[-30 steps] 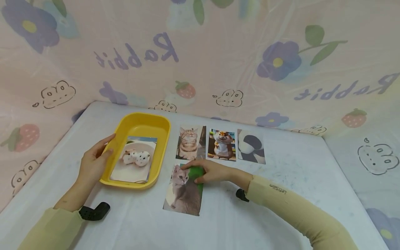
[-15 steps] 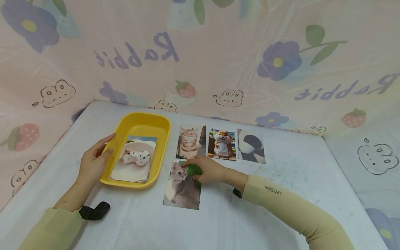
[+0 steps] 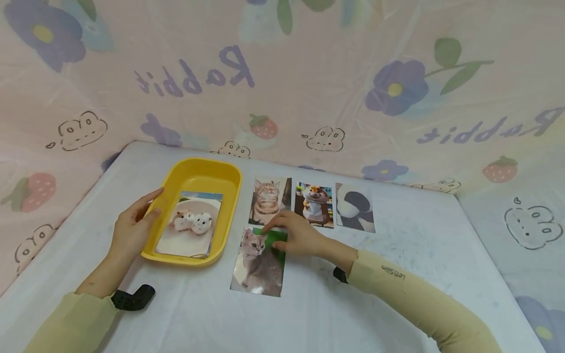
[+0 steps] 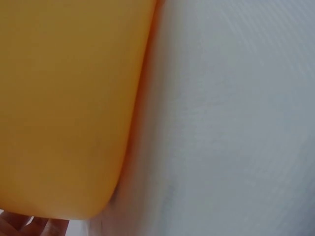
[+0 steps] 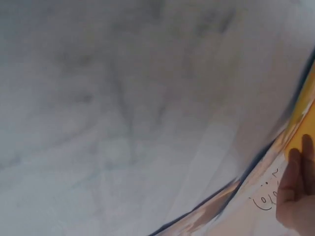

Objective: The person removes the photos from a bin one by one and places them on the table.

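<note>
My left hand [image 3: 134,228] holds the left side of a yellow plastic tray [image 3: 228,184], thumb at the rim and fingers along the outside. Inside the tray lies a stack of photo cards, topped by one of two white hamster-like figures [image 3: 192,223]. A photo card of a grey cat [image 3: 260,274] lies flat on the table, right of the tray. Over its upper right corner is my right hand [image 3: 302,238], index fingertip at the top edge and thumb near the green part. Whether the fingertips still touch the card is hard to tell.
Behind the grey cat card lies a row of photo cards: an orange cat [image 3: 267,201], a hamster in an apron [image 3: 314,203] and a black-and-white picture [image 3: 355,207]. The white table [image 3: 397,304] backs onto a printed curtain [image 3: 287,88].
The grey cat card has slid slightly away from me, closer under the orange cat card. My right hand moved with it, then shifted slightly right. The left hand and tray stayed put.
</note>
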`<state>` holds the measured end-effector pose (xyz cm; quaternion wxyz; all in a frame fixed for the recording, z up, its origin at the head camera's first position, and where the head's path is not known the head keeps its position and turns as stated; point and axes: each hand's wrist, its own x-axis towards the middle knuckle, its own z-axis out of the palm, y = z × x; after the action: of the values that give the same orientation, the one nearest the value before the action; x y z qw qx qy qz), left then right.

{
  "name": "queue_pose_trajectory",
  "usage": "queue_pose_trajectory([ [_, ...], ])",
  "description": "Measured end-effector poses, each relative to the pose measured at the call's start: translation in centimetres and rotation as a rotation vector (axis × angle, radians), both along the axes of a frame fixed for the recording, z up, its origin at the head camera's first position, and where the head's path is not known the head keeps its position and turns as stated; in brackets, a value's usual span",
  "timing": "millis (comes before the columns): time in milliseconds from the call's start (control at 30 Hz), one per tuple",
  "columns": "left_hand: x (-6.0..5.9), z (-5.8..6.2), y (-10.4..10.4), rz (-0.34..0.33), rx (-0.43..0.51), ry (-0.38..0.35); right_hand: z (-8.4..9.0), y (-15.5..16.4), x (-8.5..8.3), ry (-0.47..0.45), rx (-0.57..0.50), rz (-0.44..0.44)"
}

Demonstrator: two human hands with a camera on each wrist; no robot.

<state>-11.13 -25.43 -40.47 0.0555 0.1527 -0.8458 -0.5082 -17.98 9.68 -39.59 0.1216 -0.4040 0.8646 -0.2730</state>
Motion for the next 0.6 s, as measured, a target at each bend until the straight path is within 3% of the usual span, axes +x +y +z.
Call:
queue_pose_trajectory([
  [267,0.0,0.0,0.1,0.003,-0.002,-0.009,0.0,-0.4,-0.6,-0.197,-0.212,-0.088],
  [600,0.0,0.0,0.1,-0.008,-0.014,0.011,-0.2,-2.4,-0.9,-0.318,-0.303,-0.068],
])
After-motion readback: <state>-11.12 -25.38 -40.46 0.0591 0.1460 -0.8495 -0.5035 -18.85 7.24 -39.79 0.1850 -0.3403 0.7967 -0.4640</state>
